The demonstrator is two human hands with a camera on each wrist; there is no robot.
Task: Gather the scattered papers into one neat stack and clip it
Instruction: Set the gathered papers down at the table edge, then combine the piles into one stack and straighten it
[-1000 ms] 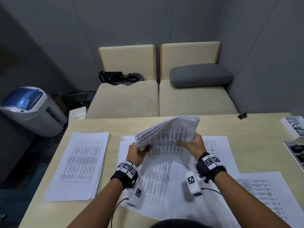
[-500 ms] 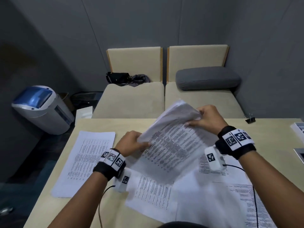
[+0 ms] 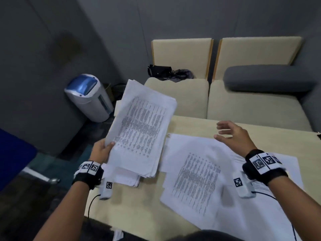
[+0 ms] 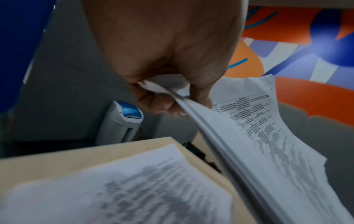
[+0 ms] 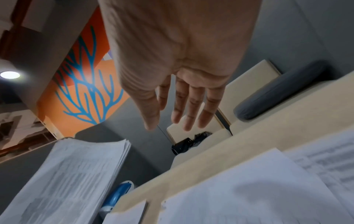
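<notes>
My left hand (image 3: 102,150) (image 4: 162,94) grips the left edge of a thick bundle of printed papers (image 3: 140,129) (image 4: 258,144) (image 5: 63,178), held tilted above the table's left end. Under it a second pile of papers (image 3: 126,178) (image 4: 114,189) lies on the beige table (image 3: 139,206). My right hand (image 3: 231,134) (image 5: 182,109) hovers open, fingers spread, holding nothing, above loose printed sheets (image 3: 196,178) (image 5: 249,189) spread over the table's middle and right. I see no clip clearly in these views.
A white and blue paper shredder (image 3: 88,96) stands on the floor left of the table. Behind the table are two beige seats (image 3: 182,94) with a black bag (image 3: 159,70) and a grey cushion (image 3: 267,79). The table's left edge lies just under my left hand.
My right hand has let go of the bundle and pulled back to the right, now open. My left hand alone has carried the bundle leftward over the left pile. The view has swung left.
</notes>
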